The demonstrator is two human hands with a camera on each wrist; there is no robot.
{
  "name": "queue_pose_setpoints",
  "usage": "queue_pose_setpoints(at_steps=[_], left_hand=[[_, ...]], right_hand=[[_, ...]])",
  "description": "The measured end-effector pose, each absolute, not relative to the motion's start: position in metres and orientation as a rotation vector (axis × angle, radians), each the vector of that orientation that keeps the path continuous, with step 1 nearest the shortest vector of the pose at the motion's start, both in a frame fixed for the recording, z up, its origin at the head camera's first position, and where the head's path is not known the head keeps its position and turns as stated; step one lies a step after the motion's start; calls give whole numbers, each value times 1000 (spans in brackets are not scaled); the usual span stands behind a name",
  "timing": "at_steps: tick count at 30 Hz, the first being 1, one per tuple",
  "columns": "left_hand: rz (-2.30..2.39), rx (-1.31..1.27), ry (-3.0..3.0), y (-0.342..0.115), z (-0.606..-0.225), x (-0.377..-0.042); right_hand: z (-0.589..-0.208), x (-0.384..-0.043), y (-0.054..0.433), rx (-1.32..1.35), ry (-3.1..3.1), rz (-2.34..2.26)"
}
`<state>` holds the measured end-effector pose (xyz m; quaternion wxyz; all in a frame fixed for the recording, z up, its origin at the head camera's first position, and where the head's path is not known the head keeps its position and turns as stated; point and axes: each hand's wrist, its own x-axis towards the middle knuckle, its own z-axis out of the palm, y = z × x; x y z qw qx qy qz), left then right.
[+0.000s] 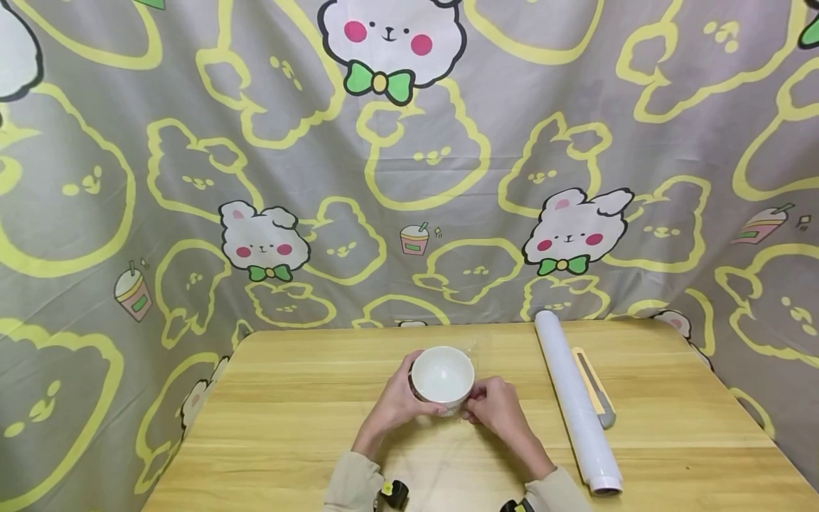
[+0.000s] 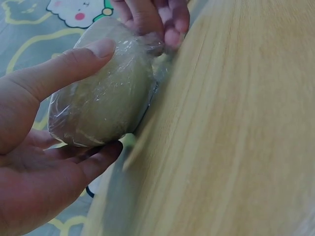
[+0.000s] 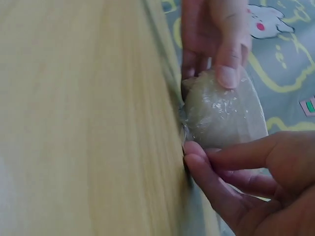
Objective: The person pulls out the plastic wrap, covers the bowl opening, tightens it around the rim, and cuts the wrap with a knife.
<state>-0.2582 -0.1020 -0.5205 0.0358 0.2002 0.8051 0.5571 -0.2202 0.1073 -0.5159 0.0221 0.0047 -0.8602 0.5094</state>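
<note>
A white bowl (image 1: 443, 375) is held just over the wooden table, its mouth facing up. Clear cling film (image 3: 219, 110) covers its outer wall, wrinkled and shiny, and bunches near the base. My left hand (image 1: 398, 395) grips the bowl from the left, thumb across the near wall and fingers underneath, as the left wrist view shows. At the bowl's lower right, my right hand (image 1: 498, 405) pinches the edge of the film between thumb and forefinger. The exact bit of film between those fingertips is mostly hidden.
A long roll of cling film (image 1: 576, 405) lies on the right side of the table (image 1: 275, 412). Beside it on its right is a yellow and grey box cutter (image 1: 595, 390). A grey patterned curtain (image 1: 422, 178) hangs behind the table and along its sides.
</note>
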Motion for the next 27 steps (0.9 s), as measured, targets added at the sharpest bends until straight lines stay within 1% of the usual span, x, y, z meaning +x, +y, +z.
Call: queue_pose_setpoints(at_steps=[6,8,11,13,16,21,23,27], left_hand=[[1768,600,2448,-104,-520,-257],[1780,601,2449,-105,-520,-257],[1782,604,2450,-105,-520,-257],[1777,607,2450,-104,-520,-257],[1766,602,2454,-102,-522,-257],[1765,600,2449,-102,-524,-257],[1768,604,2438,-102,-523,-257],[1772,596,2425,-101,-523,-259]], right_hand=[[-517,-222,120,20,-2343,2447],[-518,-223,126,48,-2254,2629],[-517,-223,132,84,-2207,2748],[-516,-224,136,97,-2230,2758],[-511,-224,142,57,-2355,2612],[-503,-229,149,-197,-2449,2232],[-503,-233,150,-273,-2392,2198],[-502,-245,147,-304,-2284,2301]])
